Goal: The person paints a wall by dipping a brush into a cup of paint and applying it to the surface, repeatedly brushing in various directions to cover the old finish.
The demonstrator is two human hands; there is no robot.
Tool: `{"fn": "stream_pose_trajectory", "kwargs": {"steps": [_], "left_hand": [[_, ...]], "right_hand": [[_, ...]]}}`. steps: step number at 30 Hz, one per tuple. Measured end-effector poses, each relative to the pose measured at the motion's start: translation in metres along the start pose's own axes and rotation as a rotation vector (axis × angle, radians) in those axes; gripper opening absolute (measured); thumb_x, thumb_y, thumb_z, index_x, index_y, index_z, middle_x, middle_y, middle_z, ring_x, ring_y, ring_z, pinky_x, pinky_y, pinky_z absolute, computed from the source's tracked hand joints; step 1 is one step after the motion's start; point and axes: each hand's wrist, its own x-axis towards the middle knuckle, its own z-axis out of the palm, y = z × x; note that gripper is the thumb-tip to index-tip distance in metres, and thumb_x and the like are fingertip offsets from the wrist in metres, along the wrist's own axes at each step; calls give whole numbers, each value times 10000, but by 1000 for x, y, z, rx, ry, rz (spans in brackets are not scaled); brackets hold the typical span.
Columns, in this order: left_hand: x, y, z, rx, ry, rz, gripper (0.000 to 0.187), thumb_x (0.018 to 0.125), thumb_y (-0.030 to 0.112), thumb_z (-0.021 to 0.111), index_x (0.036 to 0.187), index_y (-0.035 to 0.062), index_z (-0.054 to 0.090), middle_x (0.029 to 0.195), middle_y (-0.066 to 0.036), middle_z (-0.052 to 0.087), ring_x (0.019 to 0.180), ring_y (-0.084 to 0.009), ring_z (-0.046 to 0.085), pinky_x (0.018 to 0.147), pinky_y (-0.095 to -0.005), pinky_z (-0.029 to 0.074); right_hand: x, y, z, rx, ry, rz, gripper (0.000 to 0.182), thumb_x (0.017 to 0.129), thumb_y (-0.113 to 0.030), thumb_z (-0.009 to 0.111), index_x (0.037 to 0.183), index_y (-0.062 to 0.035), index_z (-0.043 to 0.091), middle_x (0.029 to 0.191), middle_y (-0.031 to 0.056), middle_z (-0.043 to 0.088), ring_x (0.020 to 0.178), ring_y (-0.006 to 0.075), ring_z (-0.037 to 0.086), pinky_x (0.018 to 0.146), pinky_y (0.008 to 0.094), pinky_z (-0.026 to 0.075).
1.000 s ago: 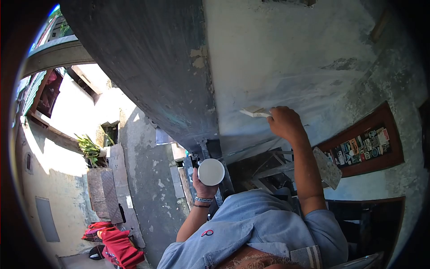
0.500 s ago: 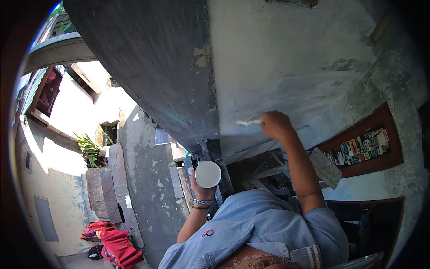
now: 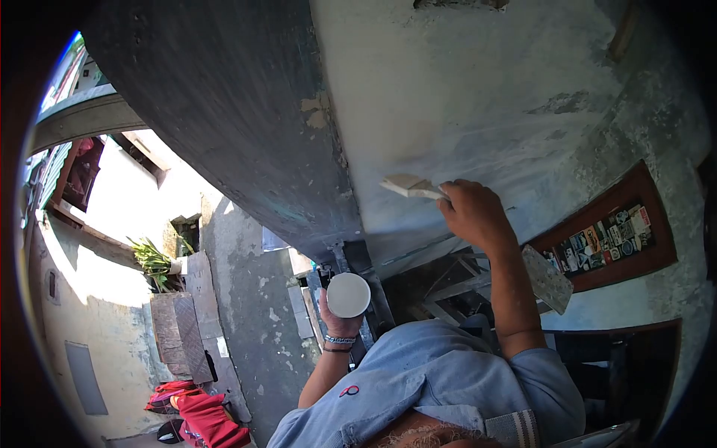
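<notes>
My right hand is closed round the handle of a flat paintbrush. Its pale, broad bristle end points left, over the whitish wall. Lower down, my left hand grips a round white tub from the side, with the thumb along its edge. Seen from above, the tub's round face is an even white. To the left of the brush, a dark grey painted wall section meets the white wall along a chipped edge.
A framed panel covered in stickers is at the right, near a speckled board. Under my right arm are wooden pieces. A concrete path runs at the left, past a potted plant and red cloth.
My right hand has turned the brush, so its broad side now shows, and shifted slightly right. The left hand still holds the tub. The whole view has shifted a little.
</notes>
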Motion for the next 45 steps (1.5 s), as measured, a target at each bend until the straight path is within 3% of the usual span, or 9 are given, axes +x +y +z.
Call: {"fn": "stream_pose_trajectory", "kwargs": {"steps": [4, 15, 17, 21, 23, 28, 33, 37, 45], "left_hand": [[7, -7, -5, -47, -23, -39, 577, 945, 582, 362, 1246, 140, 579, 1215, -101, 628, 1142, -307, 586, 938, -479, 466], [-4, -12, 7, -57, -5, -10, 642, 958, 584, 342, 1298, 81, 548, 1197, -136, 632, 1125, -308, 596, 918, -456, 490], [-6, -13, -1, -64, 5, 3, 643, 959, 584, 335, 1300, 82, 548, 1189, -136, 636, 1121, -307, 598, 912, -455, 493], [-16, -12, 0, -51, 54, 46, 641, 964, 578, 316, 1310, 89, 545, 1172, -120, 644, 1085, -299, 614, 879, -450, 505], [-21, -10, -1, -46, 77, 59, 643, 966, 576, 310, 1316, 89, 542, 1170, -116, 645, 1073, -292, 618, 869, -450, 508], [-37, -5, -20, -13, 72, 78, 662, 966, 577, 302, 1327, 72, 533, 1171, -111, 647, 1061, -272, 622, 858, -447, 517], [-55, -5, -23, -62, 159, 127, 677, 957, 586, 333, 1327, 53, 526, 1184, -134, 642, 1056, -282, 626, 869, -430, 527], [-69, -4, -33, -63, 171, 168, 694, 946, 598, 360, 1332, 42, 516, 1203, -156, 634, 1106, -300, 606, 937, -427, 501], [-57, -6, -58, -70, 100, 201, 632, 925, 502, 494, 1376, 60, 460, 1261, -147, 604, 1201, -308, 562, 986, -441, 478]], "right_hand": [[32, 18, 95, -102, -219, -50, 223, 896, -212, 605, 868, -4, 681, 884, 197, 672, 823, 351, 685, 757, 453, 547], [-15, 3, -52, 261, 371, -194, 233, 973, -200, 550, 1049, 8, 624, 840, 136, 652, 709, 300, 650, 647, 399, 509], [-22, 20, -24, 370, 354, -176, 249, 1001, -216, 520, 1072, 8, 602, 809, 109, 640, 643, 242, 627, 602, 355, 491], [-45, 71, 112, 1181, -206, 40, 299, 1038, -300, 462, 1122, -33, 565, 763, 6, 556, 580, 63, 485, 507, 237, 406], [-65, 67, 185, 1297, -256, 467, 297, 1015, -317, 505, 1055, -28, 561, 728, 6, 505, 530, 58, 408, 463, 216, 349], [-60, 86, 333, 1419, -543, 757, 218, 985, -266, 500, 921, -64, 550, 708, 14, 506, 459, 75, 406, 367, 245, 308], [-8, 68, 384, 1425, -518, 865, 198, 941, -215, 485, 817, -67, 525, 649, 19, 473, 435, 89, 396, 361, 252, 283], [23, 55, 369, 1622, -438, 828, 188, 924, -197, 503, 805, -54, 531, 692, 17, 494, 451, 78, 390, 386, 232, 290], [-30, 21, 195, 1739, -196, 472, 224, 998, -294, 522, 962, -74, 546, 719, -7, 488, 475, 49, 379, 417, 219, 301]]}}
